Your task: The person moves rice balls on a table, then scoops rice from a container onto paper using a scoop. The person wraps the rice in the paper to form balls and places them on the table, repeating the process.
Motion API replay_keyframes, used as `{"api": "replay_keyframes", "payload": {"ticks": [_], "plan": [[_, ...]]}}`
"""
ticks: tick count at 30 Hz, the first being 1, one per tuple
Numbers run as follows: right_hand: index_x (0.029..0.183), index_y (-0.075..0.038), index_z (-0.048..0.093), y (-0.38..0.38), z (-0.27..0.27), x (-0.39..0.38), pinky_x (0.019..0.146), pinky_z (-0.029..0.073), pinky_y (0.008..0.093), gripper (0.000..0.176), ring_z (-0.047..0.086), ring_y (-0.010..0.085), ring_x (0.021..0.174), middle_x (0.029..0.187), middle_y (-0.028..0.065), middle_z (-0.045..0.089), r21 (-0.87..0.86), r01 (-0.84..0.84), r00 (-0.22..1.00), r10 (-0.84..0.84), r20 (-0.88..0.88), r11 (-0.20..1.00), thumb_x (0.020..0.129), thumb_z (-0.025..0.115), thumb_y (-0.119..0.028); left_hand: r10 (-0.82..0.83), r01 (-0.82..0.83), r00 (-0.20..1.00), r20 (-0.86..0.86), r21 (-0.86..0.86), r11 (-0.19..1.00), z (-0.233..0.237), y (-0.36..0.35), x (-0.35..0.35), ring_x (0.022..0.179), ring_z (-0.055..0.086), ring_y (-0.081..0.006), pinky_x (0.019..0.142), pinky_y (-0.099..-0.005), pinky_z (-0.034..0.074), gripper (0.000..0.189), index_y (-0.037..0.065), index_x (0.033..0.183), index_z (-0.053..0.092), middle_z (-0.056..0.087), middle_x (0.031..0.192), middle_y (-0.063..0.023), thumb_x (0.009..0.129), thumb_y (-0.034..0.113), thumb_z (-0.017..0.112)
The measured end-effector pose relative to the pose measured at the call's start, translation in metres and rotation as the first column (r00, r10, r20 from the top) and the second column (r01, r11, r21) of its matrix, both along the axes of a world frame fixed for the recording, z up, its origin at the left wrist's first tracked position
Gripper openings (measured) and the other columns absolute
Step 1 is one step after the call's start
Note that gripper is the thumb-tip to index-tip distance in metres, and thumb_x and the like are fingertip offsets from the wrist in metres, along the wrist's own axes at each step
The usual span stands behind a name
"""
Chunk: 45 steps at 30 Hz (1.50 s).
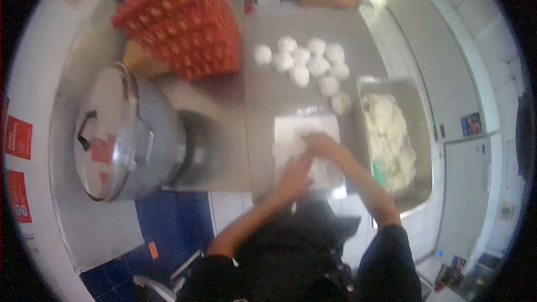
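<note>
My left hand (297, 176) and my right hand (324, 146) are close together over a flat white square surface (285, 128) on the metal table. Motion blur smears the fingers of both, so I cannot make out their grip or anything between them. Beyond the square, several round white balls that look like dough (300, 56) lie in a loose group on the table. To the right of my right arm, a metal tray (423, 162) holds a large, lumpy pale mass of dough (389, 128). A green piece (379, 172), perhaps a scraper, lies at its near left side.
A big lidded metal pot (159, 134) stands at the left. Behind it rise stacked red egg trays (184, 28) filled with eggs. The steel table (260, 100) runs between them and the tray. Pale cabinet doors (442, 50) line the right side.
</note>
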State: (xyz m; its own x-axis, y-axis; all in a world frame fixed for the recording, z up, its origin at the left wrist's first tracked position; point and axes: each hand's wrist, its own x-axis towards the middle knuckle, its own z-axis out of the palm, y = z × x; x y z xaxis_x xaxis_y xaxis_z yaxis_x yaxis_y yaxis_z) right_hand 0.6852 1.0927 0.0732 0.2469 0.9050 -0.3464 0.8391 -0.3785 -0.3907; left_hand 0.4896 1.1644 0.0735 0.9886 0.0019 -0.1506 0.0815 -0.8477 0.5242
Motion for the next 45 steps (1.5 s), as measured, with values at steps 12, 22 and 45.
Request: {"api": "replay_keyframes", "payload": {"ticks": [12, 22, 45], "plan": [[0.141, 0.006, 0.041, -0.053, -0.013, -0.069, 0.113, 0.038, 0.0454, 0.059, 0.046, 0.04, 0.135, 0.143, 0.0278, 0.048, 0.383, 0.044, 0.989, -0.094, 0.114, 0.923, 0.091, 0.057, -0.021, -0.078, 0.079, 0.997, 0.007, -0.07, 0.994, -0.007, 0.01, -0.008, 0.127, 0.049, -0.0378, 0.105, -0.0515, 0.038, 0.07, 0.0, 0.139, 0.045, 0.054, 0.134, -0.0213, 0.083, 0.034, 0.071], [0.15, 0.007, 0.03, -0.062, 0.001, -0.081, 0.121, 0.019, 0.0518, 0.078, 0.024, 0.0425, 0.148, 0.157, 0.0286, 0.028, 0.228, -0.059, 0.965, -0.004, 0.263, 0.972, 0.089, 0.056, -0.035, -0.158, 0.168, 0.899, 0.407, 0.012, 0.986, 0.025, 0.013, -0.005, 0.131, 0.048, -0.0366, 0.11, -0.0482, 0.038, 0.059, -0.004, 0.138, 0.048, 0.052, 0.14, -0.0213, 0.089, 0.024, 0.065], [0.117, -0.024, 0.07, -0.102, -0.041, -0.042, 0.106, 0.036, 0.0573, 0.035, 0.039, 0.0344, 0.138, 0.15, 0.0092, 0.045, 0.413, 0.15, 0.948, -0.25, 0.199, 0.898, 0.084, 0.071, -0.033, -0.033, -0.002, 0.979, 0.202, 0.173, 0.985, -0.05, 0.077, 0.012, 0.131, 0.047, -0.0311, 0.103, -0.0556, 0.039, 0.025, 0.016, 0.108, 0.074, 0.054, 0.139, -0.0132, 0.085, 0.023, 0.069]]}}
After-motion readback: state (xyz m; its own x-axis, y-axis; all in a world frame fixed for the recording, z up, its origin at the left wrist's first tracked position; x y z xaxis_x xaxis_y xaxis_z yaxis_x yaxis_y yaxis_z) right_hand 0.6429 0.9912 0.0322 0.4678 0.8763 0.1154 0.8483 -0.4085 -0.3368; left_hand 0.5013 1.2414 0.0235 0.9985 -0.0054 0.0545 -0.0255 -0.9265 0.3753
